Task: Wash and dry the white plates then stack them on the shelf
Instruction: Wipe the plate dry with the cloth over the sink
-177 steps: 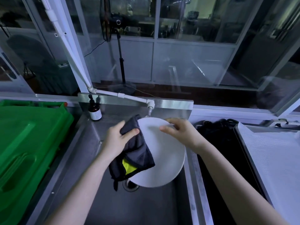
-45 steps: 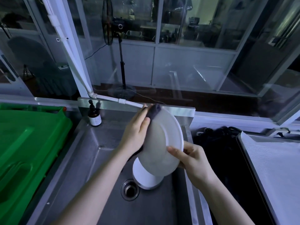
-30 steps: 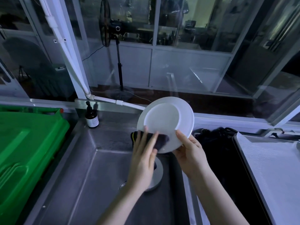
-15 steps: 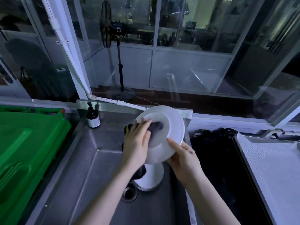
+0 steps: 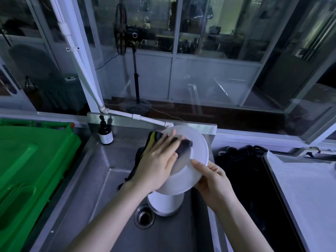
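While wiping the plate (image 5: 197,151), tilted over the sink's (image 5: 101,179) far right, press the cloth (image 5: 184,145) with left hand (image 5: 156,164) fingers flat and together, as now; pinch the near rim tight with the right hand (image 5: 214,180); rub every bit.
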The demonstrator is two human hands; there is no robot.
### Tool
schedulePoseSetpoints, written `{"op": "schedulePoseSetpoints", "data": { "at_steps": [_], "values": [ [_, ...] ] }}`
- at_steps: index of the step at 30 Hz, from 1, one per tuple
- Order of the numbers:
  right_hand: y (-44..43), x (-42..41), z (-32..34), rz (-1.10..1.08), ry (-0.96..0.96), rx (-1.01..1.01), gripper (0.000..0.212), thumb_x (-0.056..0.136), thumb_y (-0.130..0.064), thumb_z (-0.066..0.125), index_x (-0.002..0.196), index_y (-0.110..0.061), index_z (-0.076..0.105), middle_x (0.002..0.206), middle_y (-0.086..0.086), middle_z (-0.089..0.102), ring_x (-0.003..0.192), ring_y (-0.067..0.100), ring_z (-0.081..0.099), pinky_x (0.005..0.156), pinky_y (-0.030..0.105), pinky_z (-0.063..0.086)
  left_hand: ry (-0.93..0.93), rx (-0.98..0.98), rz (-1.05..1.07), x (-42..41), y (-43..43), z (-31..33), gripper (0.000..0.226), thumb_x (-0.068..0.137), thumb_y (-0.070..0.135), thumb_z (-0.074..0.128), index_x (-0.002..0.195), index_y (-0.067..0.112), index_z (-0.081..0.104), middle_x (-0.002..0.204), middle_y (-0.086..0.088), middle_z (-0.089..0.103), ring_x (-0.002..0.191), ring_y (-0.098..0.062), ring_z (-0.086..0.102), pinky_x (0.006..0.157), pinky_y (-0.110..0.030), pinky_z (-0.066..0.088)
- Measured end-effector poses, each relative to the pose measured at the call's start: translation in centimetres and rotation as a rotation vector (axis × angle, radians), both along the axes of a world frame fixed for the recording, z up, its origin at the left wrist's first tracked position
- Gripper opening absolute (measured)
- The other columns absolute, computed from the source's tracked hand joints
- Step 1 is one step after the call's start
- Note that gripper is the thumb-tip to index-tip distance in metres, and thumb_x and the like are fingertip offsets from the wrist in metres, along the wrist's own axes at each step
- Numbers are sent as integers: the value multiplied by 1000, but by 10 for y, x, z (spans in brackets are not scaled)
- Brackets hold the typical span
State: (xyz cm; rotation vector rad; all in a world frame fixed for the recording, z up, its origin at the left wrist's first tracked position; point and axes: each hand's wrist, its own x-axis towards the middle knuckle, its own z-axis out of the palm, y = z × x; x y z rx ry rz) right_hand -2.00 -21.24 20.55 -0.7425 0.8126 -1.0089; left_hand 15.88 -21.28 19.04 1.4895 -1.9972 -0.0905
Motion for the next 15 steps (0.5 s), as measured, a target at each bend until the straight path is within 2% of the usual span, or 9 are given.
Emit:
{"op": "schedulePoseSetpoints", "data": {
  "at_steps": [3,7,9,12,15],
  "values": [
    [-4,-4,1,-7,-19,-34,23,81,-12,64,95,-1,78,100,24,74,84,29,73,67,35,60,15,-5,-78,-11,20,-13,49,103,27,30,152,23,33,161,0,22,150,-18,18,118,-50,22],
    [3,0,-4,36,101,-82,25,80,-15,68,96,2,76,100,29,72,87,34,71,69,39,60,98,1,-52,-11,5,-2,50,103,19,35,152,22,27,161,-1,17,151,-23,13,118,-52,21],
    [10,3,-8,81,128,-84,26,80,-17,70,96,2,76,100,27,73,88,32,70,71,39,60,49,-14,-43,-7,-8,10,50,103,21,34,153,23,28,162,2,17,151,-22,12,119,-50,18],
    [13,5,-10,109,151,-97,28,79,-19,71,95,4,75,98,25,72,88,31,69,72,39,59,35,-14,-93,4,-25,21,46,103,25,33,148,25,41,159,5,30,149,-17,23,119,-39,21],
    [11,1,-5,107,168,-114,31,75,-21,73,93,6,74,96,25,73,85,32,70,69,41,59,287,119,-66,21,-38,21,40,105,20,38,143,28,47,154,9,38,143,-10,34,111,-14,22]
  ]
}}
